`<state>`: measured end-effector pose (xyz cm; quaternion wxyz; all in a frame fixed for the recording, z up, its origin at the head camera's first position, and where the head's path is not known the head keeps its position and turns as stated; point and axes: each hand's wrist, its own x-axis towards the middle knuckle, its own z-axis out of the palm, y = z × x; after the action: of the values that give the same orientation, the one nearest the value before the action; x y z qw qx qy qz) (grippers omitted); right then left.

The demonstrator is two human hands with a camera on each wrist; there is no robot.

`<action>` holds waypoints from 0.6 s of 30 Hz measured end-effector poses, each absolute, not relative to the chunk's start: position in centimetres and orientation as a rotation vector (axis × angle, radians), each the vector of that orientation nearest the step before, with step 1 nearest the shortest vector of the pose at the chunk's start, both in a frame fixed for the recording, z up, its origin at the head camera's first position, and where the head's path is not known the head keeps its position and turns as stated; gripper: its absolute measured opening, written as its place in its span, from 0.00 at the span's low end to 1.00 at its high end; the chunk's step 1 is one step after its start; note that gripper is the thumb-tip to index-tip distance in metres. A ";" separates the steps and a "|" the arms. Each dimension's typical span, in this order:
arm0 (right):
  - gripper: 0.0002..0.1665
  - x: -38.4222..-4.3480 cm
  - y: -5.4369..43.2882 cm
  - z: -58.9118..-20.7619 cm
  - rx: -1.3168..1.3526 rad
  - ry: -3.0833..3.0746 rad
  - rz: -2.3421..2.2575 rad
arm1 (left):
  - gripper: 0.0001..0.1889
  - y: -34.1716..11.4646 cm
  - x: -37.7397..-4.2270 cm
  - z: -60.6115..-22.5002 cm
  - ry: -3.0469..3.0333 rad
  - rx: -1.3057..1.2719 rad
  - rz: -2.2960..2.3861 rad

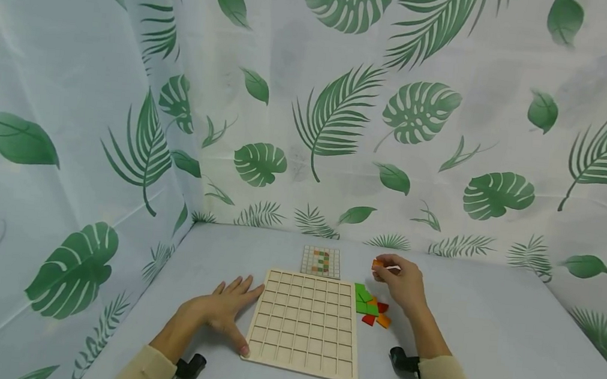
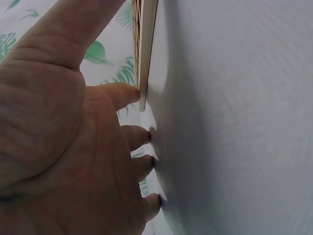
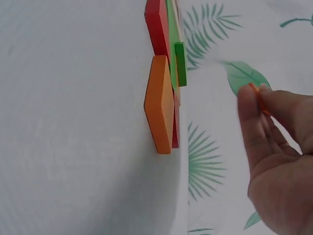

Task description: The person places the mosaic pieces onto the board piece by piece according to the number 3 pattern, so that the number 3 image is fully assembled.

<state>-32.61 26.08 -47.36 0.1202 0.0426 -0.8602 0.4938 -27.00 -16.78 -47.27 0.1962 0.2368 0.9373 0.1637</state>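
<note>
Nearest, two light sleeves are reaching in over the table, and a small black device is sitting at each wrist.

The left hand is lying along the left side of a wooden board, with its fingers spreading apart. Its thumb is resting at the board's near left corner, and its index fingertip is touching the edge farther up. In the left wrist view, the other three fingertips are resting on the table.

The board is lying flat. Raised ribs are dividing it into rows of square compartments, all showing plain wooden floors.

Just beside the board's right edge, toward its far end, green pieces are lying grouped on the table, one of them partly overlapping others. Red pieces and an orange piece are lying against their outer side.

Farther out, the right hand is pinching a small orange tile between thumb and fingers, holding it above the table and outside the compartments. The fingers are hiding part of its shape.

Just past the board's far edge, a card is lying on the table; its printed grid is carrying orange, green and red cells.

Behind everything, a white curtain with green leaves is hanging.
</note>
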 end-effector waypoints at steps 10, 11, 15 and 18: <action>0.20 -32.4 23.6 -45.9 0.279 -2.494 1.318 | 0.74 -16.4 -26.9 -47.5 2.627 0.640 0.456; 0.19 -32.4 23.3 -45.8 0.304 -2.489 1.318 | 0.74 -16.4 -26.9 -47.5 2.627 0.637 0.452; 0.16 -32.5 22.2 -45.5 0.422 -2.464 1.345 | 0.75 -16.3 -26.9 -47.6 2.626 0.625 0.445; 0.12 -32.7 21.3 -45.6 0.517 -2.448 1.354 | 0.75 -16.2 -26.9 -47.6 2.630 0.619 0.440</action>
<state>-32.74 21.31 -45.57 0.1479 0.1797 -0.8510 0.4708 -26.94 -16.25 -47.57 0.2006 0.2214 0.9413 0.1575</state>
